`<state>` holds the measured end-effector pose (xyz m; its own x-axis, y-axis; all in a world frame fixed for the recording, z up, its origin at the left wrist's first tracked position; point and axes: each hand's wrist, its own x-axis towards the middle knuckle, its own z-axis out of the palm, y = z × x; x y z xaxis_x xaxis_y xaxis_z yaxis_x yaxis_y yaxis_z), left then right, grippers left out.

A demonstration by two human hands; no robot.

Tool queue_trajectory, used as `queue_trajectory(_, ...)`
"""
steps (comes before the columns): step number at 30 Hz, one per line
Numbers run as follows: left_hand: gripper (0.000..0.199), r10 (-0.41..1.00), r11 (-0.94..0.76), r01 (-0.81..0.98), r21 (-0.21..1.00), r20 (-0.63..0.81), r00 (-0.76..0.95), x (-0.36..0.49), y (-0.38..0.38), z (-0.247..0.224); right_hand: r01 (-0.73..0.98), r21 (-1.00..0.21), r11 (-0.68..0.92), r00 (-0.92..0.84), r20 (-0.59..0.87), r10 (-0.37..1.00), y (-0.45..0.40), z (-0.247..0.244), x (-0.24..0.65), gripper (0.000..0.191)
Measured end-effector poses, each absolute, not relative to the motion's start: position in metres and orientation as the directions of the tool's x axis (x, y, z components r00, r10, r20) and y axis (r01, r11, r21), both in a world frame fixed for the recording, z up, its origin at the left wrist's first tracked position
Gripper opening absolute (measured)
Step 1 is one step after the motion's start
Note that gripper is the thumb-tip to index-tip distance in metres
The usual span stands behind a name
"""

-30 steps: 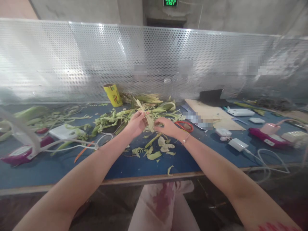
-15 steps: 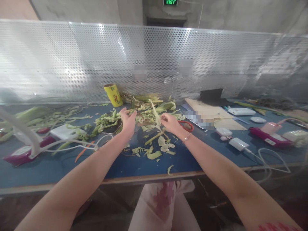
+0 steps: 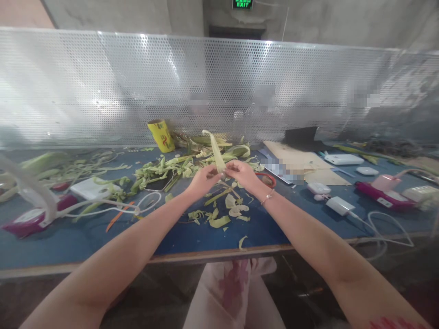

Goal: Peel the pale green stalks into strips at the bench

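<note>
Both hands meet over the middle of the blue table (image 3: 192, 240). Between their fingertips stands a long pale green corn husk leaf (image 3: 215, 151), its narrow tip pointing up and away. My left hand (image 3: 205, 179) pinches its lower end from the left. From the right, my right hand (image 3: 242, 173) pinches the same end, thumb and fingers pressed together. Behind them lies a heap of green husk pieces (image 3: 236, 151), and knotted or twisted husk strips (image 3: 151, 171) lie to the left. Torn husk scraps (image 3: 219, 221) are scattered on the table below the hands.
A yellow cardboard roll (image 3: 162, 136) leans at the back before a perforated metal screen (image 3: 137, 87). Purple power strips stand left (image 3: 27, 221) and right (image 3: 387, 196) with cables. A phone (image 3: 279, 171), brown paper (image 3: 329, 176), a white charger (image 3: 340, 205) and red-handled scissors (image 3: 269, 178) lie right.
My left hand has moved right and toward me, from above the husk pile to my right hand, and closed on the leaf's lower end. The leaf now tilts further left.
</note>
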<state>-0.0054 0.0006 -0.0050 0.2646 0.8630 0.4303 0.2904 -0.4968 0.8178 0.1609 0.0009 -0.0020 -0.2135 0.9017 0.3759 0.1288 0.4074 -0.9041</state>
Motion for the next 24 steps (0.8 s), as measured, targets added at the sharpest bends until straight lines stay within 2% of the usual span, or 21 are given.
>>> queue_trajectory(10,0.02,0.913,-0.401,0.17,0.9,0.378,0.151,-0.011,0.011,-0.013,0.107,-0.919,0.38,-0.163,0.361,0.918,0.004,-0.005,0.162,0.015)
queue_trajectory(15,0.019,0.914,-0.404,0.149,0.902,0.392,0.107,-0.012,0.012,-0.011,0.064,-0.936,0.347,-0.135,0.336,0.932,0.006,-0.006,0.164,0.014)
queue_trajectory(18,0.019,0.927,-0.375,0.105,0.921,0.376,0.013,-0.016,0.017,-0.009,0.026,-0.946,0.324,-0.113,0.319,0.941,0.002,-0.003,0.165,0.014)
queue_trajectory(22,0.017,0.951,-0.28,-0.042,0.959,0.271,-0.151,-0.03,0.035,-0.013,-0.015,-0.955,0.298,-0.119,0.297,0.947,-0.002,0.0,0.165,0.017)
queue_trajectory(24,0.031,0.932,-0.295,-0.112,0.949,0.26,-0.252,-0.041,0.044,-0.015,-0.051,-0.959,0.28,-0.129,0.285,0.95,-0.002,0.0,0.165,0.017)
